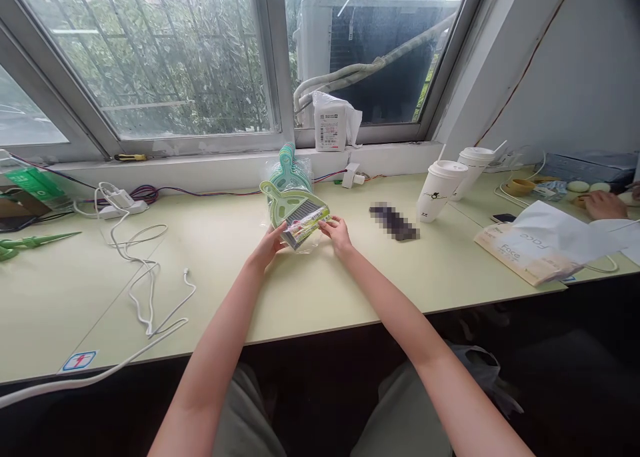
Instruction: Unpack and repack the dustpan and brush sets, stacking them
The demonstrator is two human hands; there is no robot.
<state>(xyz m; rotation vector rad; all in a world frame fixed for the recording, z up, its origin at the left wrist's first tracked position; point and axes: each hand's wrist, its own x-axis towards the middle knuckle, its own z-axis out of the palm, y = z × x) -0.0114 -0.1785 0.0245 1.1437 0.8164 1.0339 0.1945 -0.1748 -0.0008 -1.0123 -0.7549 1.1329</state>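
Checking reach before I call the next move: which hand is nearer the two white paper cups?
Right. The right hand grips the packaged green dustpan set on the side facing the paper cups; the left hand holds its far side, farther away.

The single head-worn camera is looking forward and down from above the person's lap, facing the table (pixel 310 297) and the window (pixel 150 57) behind it, close enough for outstretched arms.

You can read "Face" printed twice on the paper bag (pixel 520 254); the tissue pack (pixel 329 129) carries a barcode label, print too small to read; cup (pixel 439 192) logo illegible.
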